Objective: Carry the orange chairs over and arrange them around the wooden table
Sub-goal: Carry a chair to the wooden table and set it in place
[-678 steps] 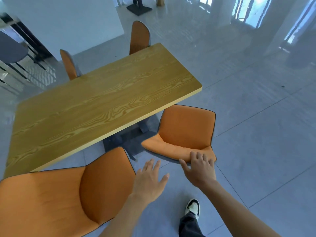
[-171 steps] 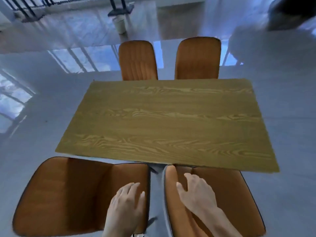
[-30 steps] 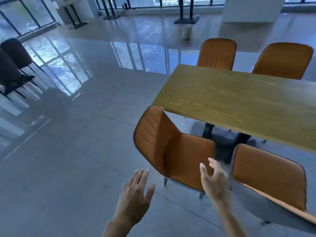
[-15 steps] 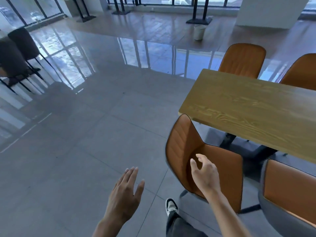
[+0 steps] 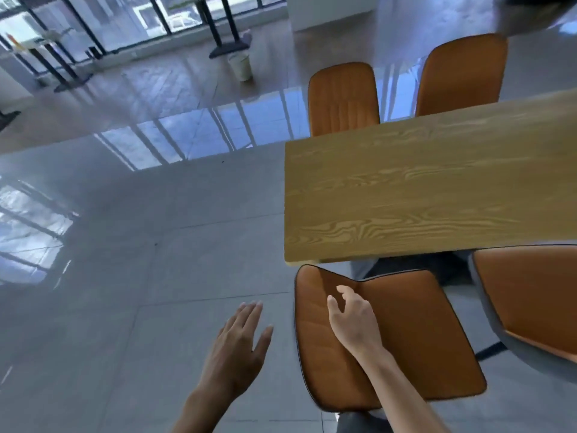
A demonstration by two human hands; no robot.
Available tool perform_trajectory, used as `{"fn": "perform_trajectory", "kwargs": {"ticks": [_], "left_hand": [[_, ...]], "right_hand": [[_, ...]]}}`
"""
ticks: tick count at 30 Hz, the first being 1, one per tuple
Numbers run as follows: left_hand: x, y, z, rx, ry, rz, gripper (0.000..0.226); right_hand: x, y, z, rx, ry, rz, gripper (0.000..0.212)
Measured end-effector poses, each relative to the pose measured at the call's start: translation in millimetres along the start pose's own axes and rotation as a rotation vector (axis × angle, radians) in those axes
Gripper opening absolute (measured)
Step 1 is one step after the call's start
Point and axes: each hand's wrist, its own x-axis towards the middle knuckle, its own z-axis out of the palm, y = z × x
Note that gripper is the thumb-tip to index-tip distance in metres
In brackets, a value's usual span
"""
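Wooden table [image 5: 437, 189]: fills the right half of the head view, its bare top showing a strong grain; its short left edge faces the open floor and its right part runs out of frame.

Near-left chair [image 5: 415, 335]: an orange chair at the table's near long edge, close to the near-left corner; its seat front lies just under that edge and its backrest comes toward the person.

Near-right chair [image 5: 527, 298]: a second orange chair at the same near edge, just beside the first, cut off by the right side of the frame; its grey shell shows below the orange.

Far chairs: two orange backrests stand upright behind the table's far long edge, the far-left chair [image 5: 343, 98] near the far-left corner and the far-right chair [image 5: 462, 76] just beside it.

Right hand [image 5: 352, 317]: over the left part of the near-left chair's backrest, fingers loosely curled and spread, gripping nothing; whether it touches the cushion cannot be told.

Left hand [image 5: 240, 345]: held flat and spread over the grey tiled floor [image 5: 125, 276], left of the near-left chair and apart from it, empty.

Background: a pale bin [image 5: 240, 66] stands on the glossy floor near black table stands by the windows.
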Motion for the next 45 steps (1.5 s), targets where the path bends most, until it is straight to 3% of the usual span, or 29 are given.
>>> {"fn": "perform_trajectory", "kwargs": {"ticks": [7,12,20,26,30,34,38,45], "left_hand": [[122,11,19,0.097,-0.253,0.341,0.069],[196,14,35,0.083,-0.337,0.614,0.078],[233,3,63,0.281,-0.46,0.961,0.067],[250,1,90,0.427,-0.574,0.994,0.066],[245,-12,104,0.494,-0.666,1.007,0.062],[232,-26,106,0.491,-0.59,1.02,0.06],[209,-35,104,0.485,-0.533,1.012,0.061],[161,-53,99,0.496,-0.584,1.0,0.07]], "right_hand": [[13,14,12,-0.021,0.115,0.224,0.052],[0,16,35,0.016,0.24,0.445,0.057],[-23,13,107,0.151,0.336,0.707,0.069],[-25,0,165,0.161,0.2,0.797,0.082],[-36,-3,194,-0.093,0.344,0.822,0.082],[-46,13,194,-0.118,0.383,0.858,0.089],[-62,30,190,-0.228,0.39,0.762,0.095],[-104,47,182,-0.32,0.4,0.684,0.078]]}}
